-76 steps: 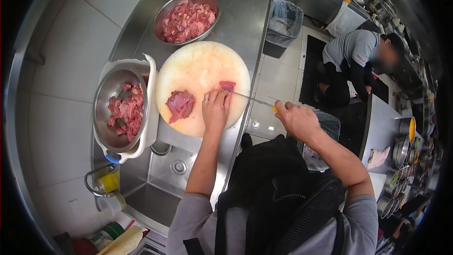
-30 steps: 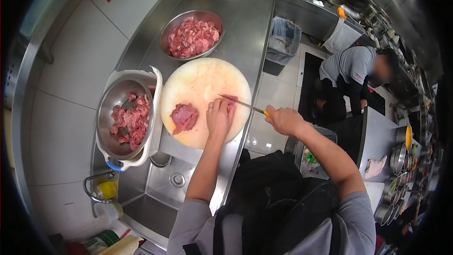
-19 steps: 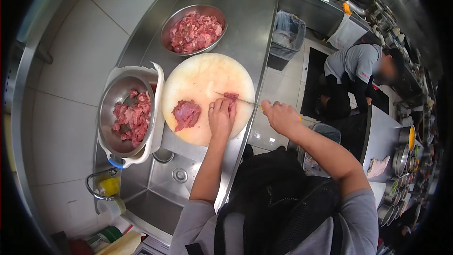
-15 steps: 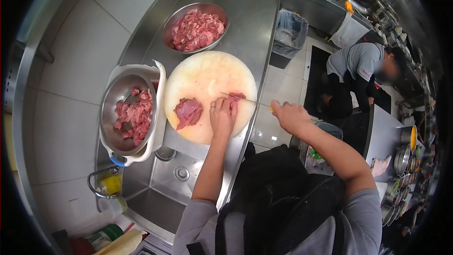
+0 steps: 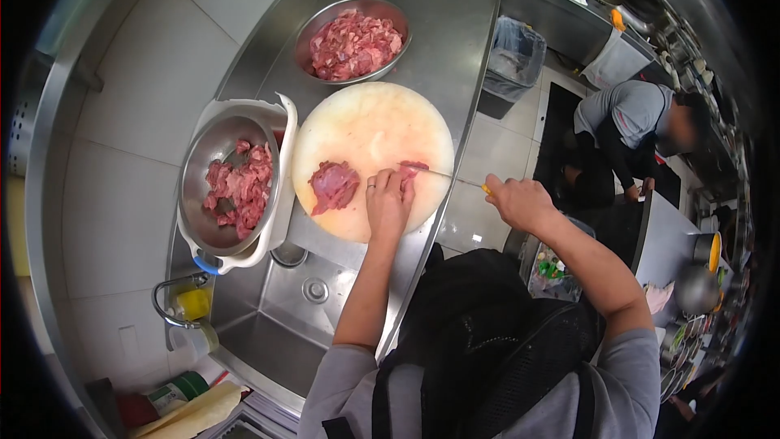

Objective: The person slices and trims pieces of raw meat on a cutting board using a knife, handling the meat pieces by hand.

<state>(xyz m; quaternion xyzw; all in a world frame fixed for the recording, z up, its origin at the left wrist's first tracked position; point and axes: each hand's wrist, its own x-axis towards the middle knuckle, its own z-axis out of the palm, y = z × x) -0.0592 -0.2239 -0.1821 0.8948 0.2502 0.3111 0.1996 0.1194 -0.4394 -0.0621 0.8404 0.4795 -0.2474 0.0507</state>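
Note:
On a round pale cutting board (image 5: 382, 118), my left hand (image 5: 388, 205) presses down with its fingers bent over a small piece of red meat (image 5: 413, 167). A knife (image 5: 443, 173) with a yellow handle is gripped in my right hand (image 5: 520, 202), off the board's right edge. Its thin blade reaches left over the board to that piece, at my left fingertips. Left of my left hand lies a larger chunk of raw meat (image 5: 333, 187). How firmly the left fingers hold the small piece is partly hidden.
A steel bowl (image 5: 305, 36) piled with cut meat stands beyond the board. Another bowl (image 5: 195, 183) with meat sits in a white basin (image 5: 286, 138) at left. Nearer are the sink (image 5: 276, 309) and a faucet (image 5: 166, 284). A person (image 5: 626, 118) crouches at right, near a lined bin (image 5: 508, 65).
The whole view has shifted slightly. The knife has drawn back to the right, so its tip no longer extends past the small meat piece. My left hand stays at that piece.

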